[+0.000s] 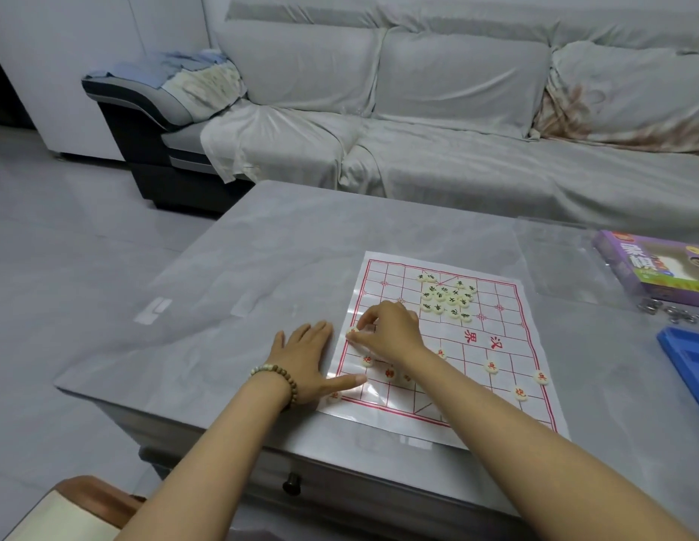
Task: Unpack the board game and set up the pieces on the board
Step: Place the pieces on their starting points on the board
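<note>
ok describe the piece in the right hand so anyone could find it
Start at the white board with red lines on the grey table. At its left edge, the right hand pinches a round cream piece with a red mark. It is the only piece held; the other pieces lie loose.

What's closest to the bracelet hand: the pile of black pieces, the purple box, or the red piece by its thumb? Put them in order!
1. red piece, beside the thumb of the left hand, at the near-left corner of the board.
2. pile of black pieces, on the board's far half.
3. purple box, far right on the table.
</note>
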The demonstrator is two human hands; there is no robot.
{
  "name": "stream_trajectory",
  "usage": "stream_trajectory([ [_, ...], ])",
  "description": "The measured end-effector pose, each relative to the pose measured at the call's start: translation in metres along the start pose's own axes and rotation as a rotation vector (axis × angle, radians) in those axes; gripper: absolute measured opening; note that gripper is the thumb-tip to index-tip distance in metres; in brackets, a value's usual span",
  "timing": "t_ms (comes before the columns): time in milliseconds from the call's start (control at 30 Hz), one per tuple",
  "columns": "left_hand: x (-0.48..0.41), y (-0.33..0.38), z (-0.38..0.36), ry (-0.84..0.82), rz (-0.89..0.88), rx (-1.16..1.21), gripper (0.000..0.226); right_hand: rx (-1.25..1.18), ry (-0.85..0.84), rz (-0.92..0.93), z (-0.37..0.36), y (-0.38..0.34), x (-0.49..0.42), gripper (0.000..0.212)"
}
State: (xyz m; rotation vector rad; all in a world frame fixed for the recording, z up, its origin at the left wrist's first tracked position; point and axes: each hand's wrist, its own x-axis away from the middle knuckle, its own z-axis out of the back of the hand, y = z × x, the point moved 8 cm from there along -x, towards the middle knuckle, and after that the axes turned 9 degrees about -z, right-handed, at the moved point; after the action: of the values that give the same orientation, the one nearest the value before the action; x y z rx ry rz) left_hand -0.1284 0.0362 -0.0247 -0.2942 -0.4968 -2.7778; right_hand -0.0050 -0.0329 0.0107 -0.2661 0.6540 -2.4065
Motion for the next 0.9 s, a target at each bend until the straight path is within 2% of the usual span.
stream_trajectory([
  [233,0.0,-0.004,-0.001,-0.016,0.0,0.021,0.103,0.036,-0.038,0.05,-0.004,0.003,0.0,0.035],
  [400,-0.001,-0.002,0.0,-0.019,0.004,0.017,0.103,0.006,0.022,0.045,-0.003,0.004,-0.001,0.023],
  [533,0.0,0.002,0.001,-0.017,-0.005,0.015,0.1,0.013,0.019,0.038,-0.005,0.003,0.0,0.024],
  [633,0.0,0.004,0.001,-0.019,-0.012,0.006,0.098,-0.117,-0.032,0.004,0.008,0.009,0.001,0.026],
  [733,-0.001,0.005,0.002,-0.02,-0.018,-0.008,0.096,-0.186,-0.002,-0.002,0.036,0.025,-0.001,0.02],
  [800,-0.002,0.005,0.001,-0.017,-0.03,-0.019,0.092,-0.16,-0.026,-0.01,0.047,0.04,-0.001,0.019],
  [900,-0.002,0.006,0.001,-0.008,-0.038,-0.045,0.088,-0.017,-0.113,-0.02,0.042,0.057,0.009,0.03],
])
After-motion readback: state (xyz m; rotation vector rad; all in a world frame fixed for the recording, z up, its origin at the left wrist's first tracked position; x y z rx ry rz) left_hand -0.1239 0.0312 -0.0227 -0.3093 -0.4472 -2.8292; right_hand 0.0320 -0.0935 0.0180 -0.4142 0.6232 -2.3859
